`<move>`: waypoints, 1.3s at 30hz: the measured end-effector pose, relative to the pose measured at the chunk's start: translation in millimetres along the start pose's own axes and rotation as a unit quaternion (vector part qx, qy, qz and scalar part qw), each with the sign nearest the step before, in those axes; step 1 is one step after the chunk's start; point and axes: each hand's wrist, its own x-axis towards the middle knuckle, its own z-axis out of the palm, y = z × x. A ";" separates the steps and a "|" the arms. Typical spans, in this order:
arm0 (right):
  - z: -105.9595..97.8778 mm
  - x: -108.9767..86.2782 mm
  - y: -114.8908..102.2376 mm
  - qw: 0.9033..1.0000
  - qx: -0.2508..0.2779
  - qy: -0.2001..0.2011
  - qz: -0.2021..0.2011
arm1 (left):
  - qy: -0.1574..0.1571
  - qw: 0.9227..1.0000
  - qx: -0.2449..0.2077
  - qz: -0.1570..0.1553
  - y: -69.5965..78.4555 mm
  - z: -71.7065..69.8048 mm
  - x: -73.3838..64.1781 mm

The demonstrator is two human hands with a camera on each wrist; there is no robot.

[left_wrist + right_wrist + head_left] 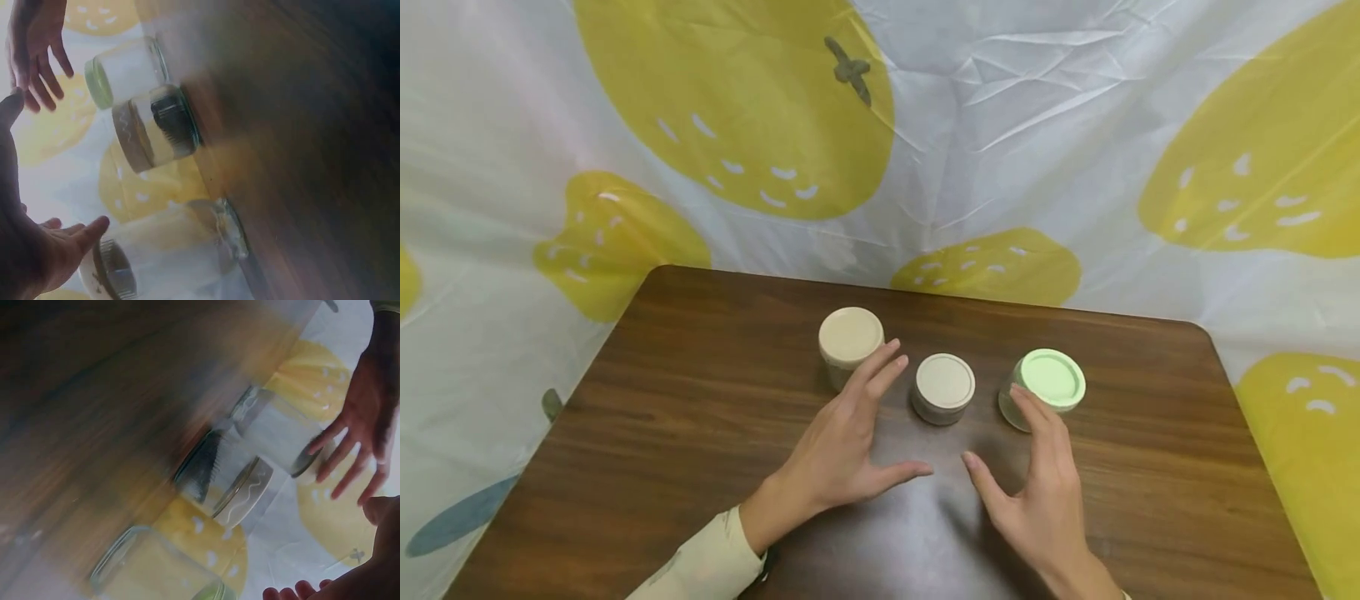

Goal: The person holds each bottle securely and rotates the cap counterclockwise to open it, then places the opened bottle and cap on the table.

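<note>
Clear glass forms three jars that we see standing upright on the dark brown, wood-grained table. On the left is the clear glass jar with a cream round lid; between the others, the short clear glass jar with an off-white round lid, a dark, tooth-edged shape showing inside it in the left wrist view; on the right, the clear glass jar with a pale green round lid. All three lids are on and face up, which we judge keeps each one within easy reach from above. Gaps separate the jars, probably giving fingers room to pass between.

Our left hand is spread wide, thumb well apart from straight fingers, its fingertips at the cream lid's edge; we cannot tell whether they touch. Our right hand is also wide and holds nothing; in the left wrist view it hangs apart from the green-lidded jar. With the palms turned toward each other, we read the pose as framing the group rather than gripping any jar.
</note>
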 end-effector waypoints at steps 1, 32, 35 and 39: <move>2.0 1.0 -0.5 1.000 0.001 -0.004 0.005 | -0.010 1.000 -0.004 -0.012 -0.4 1.5 0.2; 38.4 29.6 -6.0 0.962 -0.018 -0.176 0.206 | -0.149 0.968 -0.004 -0.201 -13.9 47.4 22.7; 41.1 32.1 -6.7 0.962 -0.028 -0.177 0.207 | -0.160 0.964 0.009 -0.210 -13.7 52.2 28.4; 44.9 35.1 -6.8 0.956 -0.046 -0.194 0.217 | -0.169 0.960 0.036 -0.222 -11.3 57.8 33.9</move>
